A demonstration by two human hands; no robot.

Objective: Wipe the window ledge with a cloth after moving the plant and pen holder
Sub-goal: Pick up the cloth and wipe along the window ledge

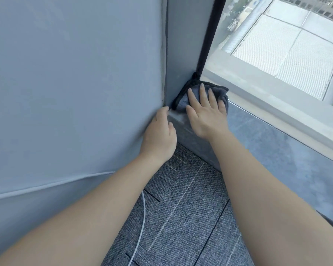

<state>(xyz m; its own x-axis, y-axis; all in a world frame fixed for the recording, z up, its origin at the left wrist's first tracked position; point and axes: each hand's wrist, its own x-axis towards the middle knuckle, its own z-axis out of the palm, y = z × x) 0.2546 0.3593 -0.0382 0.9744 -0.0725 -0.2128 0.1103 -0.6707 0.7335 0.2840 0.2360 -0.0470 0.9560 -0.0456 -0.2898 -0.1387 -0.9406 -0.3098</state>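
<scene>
At the far left end of the dark grey stone window ledge (273, 148), a folded grey microfibre cloth with black edging (183, 101) lies pushed into the corner where the ledge meets a grey wall panel (185, 45). The right hand (206, 114) lies flat on the cloth, fingers straight and spread, palm pressing down. The left hand (160, 139) rests beside it at the ledge's front corner, fingers loosely bent against the wall, holding nothing. Behind the cloth, a black window frame strip (210, 35) rises along the glass pane (286, 45). To the right of the hand the ledge runs on, bare and streaked. Below the ledge lies grey ribbed carpet (181, 217), with a thin white cable (46, 186) running along the large grey wall (65, 73) on the left.
</scene>
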